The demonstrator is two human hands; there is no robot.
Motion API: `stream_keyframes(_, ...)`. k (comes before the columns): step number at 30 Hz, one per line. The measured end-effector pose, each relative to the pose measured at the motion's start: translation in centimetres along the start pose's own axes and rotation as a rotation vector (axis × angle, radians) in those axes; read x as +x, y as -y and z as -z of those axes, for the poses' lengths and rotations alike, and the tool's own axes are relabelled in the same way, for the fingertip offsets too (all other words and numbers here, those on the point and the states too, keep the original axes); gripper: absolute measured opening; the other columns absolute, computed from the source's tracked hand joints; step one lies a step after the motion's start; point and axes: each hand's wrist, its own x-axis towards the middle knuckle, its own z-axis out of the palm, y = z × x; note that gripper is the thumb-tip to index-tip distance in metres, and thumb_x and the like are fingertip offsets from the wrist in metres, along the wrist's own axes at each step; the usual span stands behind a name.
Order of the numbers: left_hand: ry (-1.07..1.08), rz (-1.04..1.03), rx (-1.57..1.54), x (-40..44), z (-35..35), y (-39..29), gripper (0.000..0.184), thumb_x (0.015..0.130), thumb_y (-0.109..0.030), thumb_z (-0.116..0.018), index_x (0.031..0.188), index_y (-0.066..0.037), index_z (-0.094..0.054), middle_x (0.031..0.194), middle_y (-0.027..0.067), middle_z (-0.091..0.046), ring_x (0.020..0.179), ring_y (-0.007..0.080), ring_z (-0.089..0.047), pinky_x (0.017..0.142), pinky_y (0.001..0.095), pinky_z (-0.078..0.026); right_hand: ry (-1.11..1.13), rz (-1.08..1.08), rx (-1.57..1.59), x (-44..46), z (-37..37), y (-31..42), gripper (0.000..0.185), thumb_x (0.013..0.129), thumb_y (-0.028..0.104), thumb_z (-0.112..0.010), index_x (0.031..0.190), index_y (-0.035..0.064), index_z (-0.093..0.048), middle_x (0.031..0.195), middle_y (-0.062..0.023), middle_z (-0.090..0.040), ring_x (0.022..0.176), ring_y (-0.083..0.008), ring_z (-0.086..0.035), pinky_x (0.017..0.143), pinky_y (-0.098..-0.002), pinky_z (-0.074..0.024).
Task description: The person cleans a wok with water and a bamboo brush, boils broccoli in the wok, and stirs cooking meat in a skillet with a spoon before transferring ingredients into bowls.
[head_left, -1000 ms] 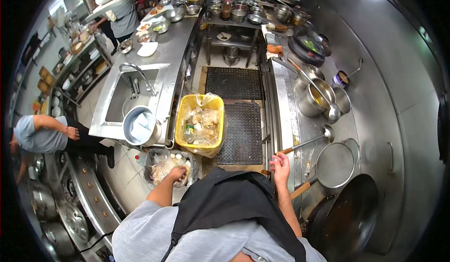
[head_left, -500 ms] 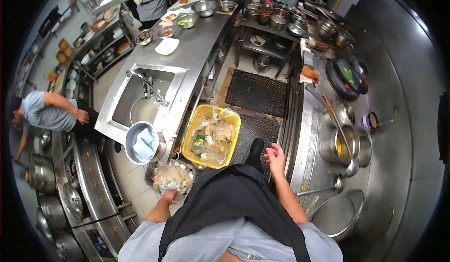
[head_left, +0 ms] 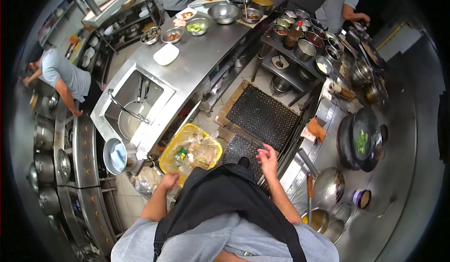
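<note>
My left hand hangs low beside the near left edge of the yellow bin, its fingers curled; whether anything is in them is hidden. Below and left of it is a clear-lined container of scraps, partly behind my arm. Over the dark floor mat my right hand is held out with fingers apart and nothing in it. The yellow bin holds plastic bags and food waste.
A steel counter with a sink and bowls runs along the left. A wok, a strainer and pots stand on the right. Co-workers are at the left and far right.
The view has moved forward and turned, so the wok and far counter appear nearer. My left hand has come away from the scraps container. My right hand has left the ladle handle area.
</note>
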Motion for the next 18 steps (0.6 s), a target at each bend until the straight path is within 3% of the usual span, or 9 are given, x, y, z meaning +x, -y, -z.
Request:
stream_keyframes(3,-0.118,-0.206,-0.076,-0.4,-2.8,-11.6,0.033,0.095,-0.025,-0.057,0.117,-0.002,-0.066,0.081,0.0049,-0.067,0.061,0.0126,-0.061,0.053,0.0293,-0.05,-0.009,0.034,-0.002,3.4,3.4,2.2,0.042,0.096,0.011,-0.058,0.135,0.004,-0.046,0.111,-0.0093,-0.066,0.083,-0.0133,-0.064,0.066,-0.0243,-0.05)
stream_keyframes(5,-0.135,-0.264,-0.047,-0.4,-3.7,-16.7,0.033,0.095,-0.021,-0.057,0.12,0.0,-0.064,0.086,0.0066,-0.068,0.065,0.0133,-0.063,0.058,0.0286,-0.052,-0.017,0.073,-0.022,5.6,4.9,3.9,0.041,0.096,0.011,-0.058,0.135,0.0038,-0.046,0.111,-0.0091,-0.065,0.084,-0.013,-0.064,0.066,-0.0244,-0.0499)
stream_keyframes(13,-0.127,-0.351,0.047,7.7,-5.5,-19.6,0.03,0.096,-0.02,-0.056,0.116,-0.001,-0.067,0.083,0.0088,-0.07,0.064,0.0151,-0.065,0.061,0.0309,-0.054,-0.041,0.132,0.08,11.4,6.4,9.6,0.042,0.097,0.009,-0.056,0.137,0.0046,-0.044,0.115,-0.0091,-0.063,0.088,-0.0122,-0.063,0.069,-0.0233,-0.0505)
stream_keyframes(15,-0.108,-0.368,0.002,9.6,-6.3,-21.1,0.029,0.097,-0.023,-0.056,0.113,-0.002,-0.068,0.081,0.0085,-0.07,0.062,0.0155,-0.064,0.061,0.0308,-0.053,-0.064,0.169,0.074,12.7,8.2,8.3,0.043,0.098,0.013,-0.056,0.138,0.0051,-0.042,0.117,-0.0126,-0.064,0.086,-0.0143,-0.066,0.068,-0.0248,-0.053)
stream_keyframes(18,-0.064,-0.372,0.068,11.7,-7.2,-26.8,0.031,0.098,-0.027,-0.056,0.11,-0.001,-0.068,0.079,0.0076,-0.07,0.059,0.016,-0.064,0.058,0.0315,-0.053,-0.134,0.177,0.062,13.4,10.7,8.3,0.044,0.098,0.016,-0.057,0.138,0.005,-0.043,0.117,-0.0121,-0.064,0.085,-0.0137,-0.065,0.067,-0.0246,-0.0522)
